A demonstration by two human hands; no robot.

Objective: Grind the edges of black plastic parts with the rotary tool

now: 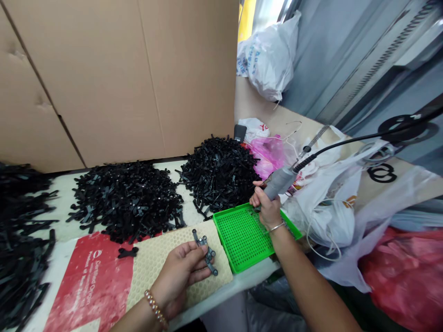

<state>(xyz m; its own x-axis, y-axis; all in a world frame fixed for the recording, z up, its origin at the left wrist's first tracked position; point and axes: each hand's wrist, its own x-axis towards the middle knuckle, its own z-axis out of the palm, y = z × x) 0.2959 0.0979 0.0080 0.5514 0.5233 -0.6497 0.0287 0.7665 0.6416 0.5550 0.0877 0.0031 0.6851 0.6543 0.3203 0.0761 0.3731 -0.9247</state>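
My left hand (187, 267) pinches a small assembly of dark grey arms (209, 252) with round ends, held over a cream honeycomb-patterned mat (148, 272). My right hand (266, 207) is wrapped round a grey powered screwdriver (281, 180), tilted so that its lower end points down over the green perforated tray (242, 240). A black cable runs from the tool's top to the upper right. The tool's tip is hard to make out. Left of the mat, one loose black part (128, 252) lies on a red printed sheet (93, 276).
Heaps of black parts (128, 198) line the table, with another heap (221, 170) behind the tray. Cardboard (121, 78) stands behind them. White plastic bags (332, 216), a pink bag (266, 154) and loose cords lie to the right.
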